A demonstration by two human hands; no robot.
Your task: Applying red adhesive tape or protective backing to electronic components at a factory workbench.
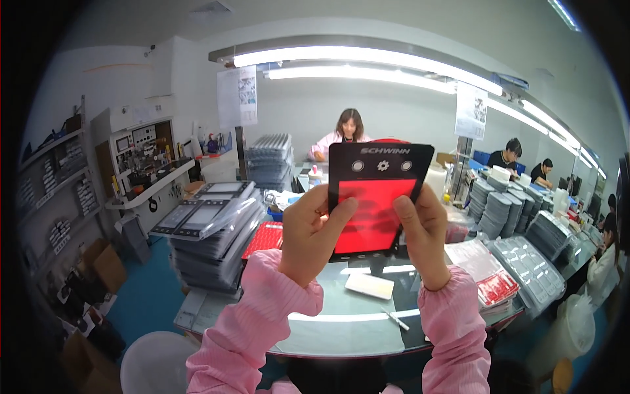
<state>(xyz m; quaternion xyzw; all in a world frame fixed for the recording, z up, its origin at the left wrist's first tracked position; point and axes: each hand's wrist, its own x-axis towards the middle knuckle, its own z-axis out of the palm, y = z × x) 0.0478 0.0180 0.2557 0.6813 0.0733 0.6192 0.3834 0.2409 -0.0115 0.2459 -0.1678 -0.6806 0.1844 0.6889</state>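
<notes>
A flat black-framed panel with a bright red window is held up in front of me, over the table. Its upper band carries two round light spots and a small gear mark. My left hand grips the left edge, thumb on the red face. My right hand grips the right edge the same way. The fingers behind the panel are hidden. Below it on the glass-topped table lie a pale rectangular block and a slim white pen-like tool.
Tall stacks of framed panels and red sheets stand left. On the right are red-and-white sheets and clear moulded trays. Bins flank the table. A person sits opposite; others work at the right.
</notes>
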